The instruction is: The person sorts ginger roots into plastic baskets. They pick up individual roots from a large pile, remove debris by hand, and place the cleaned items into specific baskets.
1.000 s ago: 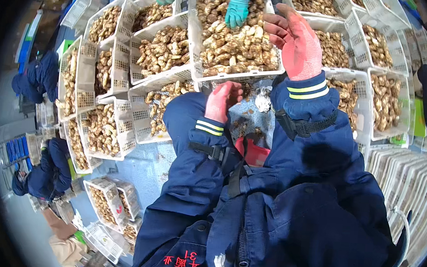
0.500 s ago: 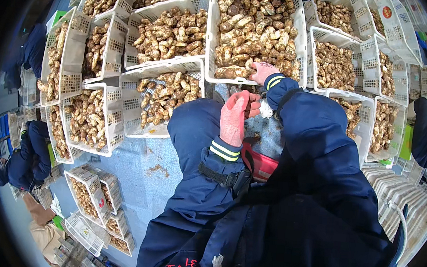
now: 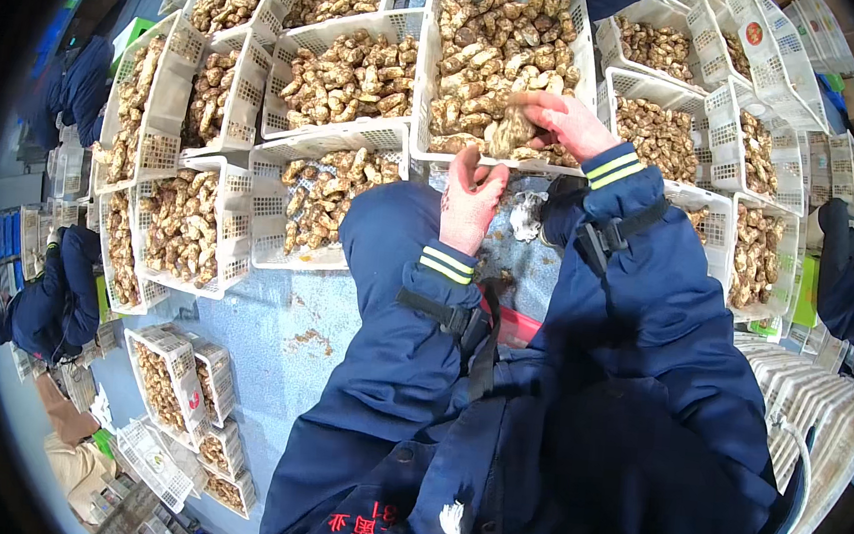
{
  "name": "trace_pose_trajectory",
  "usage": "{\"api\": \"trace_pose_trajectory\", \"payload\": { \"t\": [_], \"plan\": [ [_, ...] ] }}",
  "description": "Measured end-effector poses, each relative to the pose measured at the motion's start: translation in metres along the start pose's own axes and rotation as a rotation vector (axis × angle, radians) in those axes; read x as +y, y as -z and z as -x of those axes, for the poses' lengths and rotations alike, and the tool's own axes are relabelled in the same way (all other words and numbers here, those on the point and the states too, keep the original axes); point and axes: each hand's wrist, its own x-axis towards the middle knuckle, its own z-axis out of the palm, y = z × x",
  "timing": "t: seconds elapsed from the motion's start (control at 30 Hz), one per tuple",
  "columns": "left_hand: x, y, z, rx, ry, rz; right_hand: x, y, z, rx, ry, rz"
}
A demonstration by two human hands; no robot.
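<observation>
Pink gloves cover both my hands. My right hand (image 3: 568,126) is over the near part of a large white crate (image 3: 423,86), fingers closed round a pale brown mushroom (image 3: 510,133), slightly blurred. Under it the crate is heaped with stubby brown-and-cream mushrooms (image 3: 509,48). My left hand (image 3: 470,208) is just outside the crate's near wall, above my knees. Its fingers are curled, with something dark brown at their tips; whether that is a mushroom piece or dirt on the glove, I cannot make out.
White perforated crates of mushrooms stand left (image 3: 327,204) and right (image 3: 658,135) of the large one. A stack of white crates (image 3: 807,407) is at the lower right. Crumbs dot the blue floor (image 3: 290,357). A person in dark blue (image 3: 54,288) works at far left.
My right hand has lifted from the crate's near edge and now holds a mushroom above the heap. My left hand has turned and curled, moving slightly up toward the crate. The view has shifted slightly.
</observation>
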Motion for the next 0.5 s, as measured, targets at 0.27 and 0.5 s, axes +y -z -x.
{"api": "trace_pose_trajectory", "payload": {
  "t": [0.27,0.5],
  "plan": [
    [0.011,0.001,0.003,-0.28,0.31,0.128,-0.004,-0.018,0.047,0.153,0.136,0.107],
    [0.013,0.006,0.004,-0.193,0.248,0.173,0.023,-0.021,0.047,0.318,0.145,-0.187]
  ]
}}
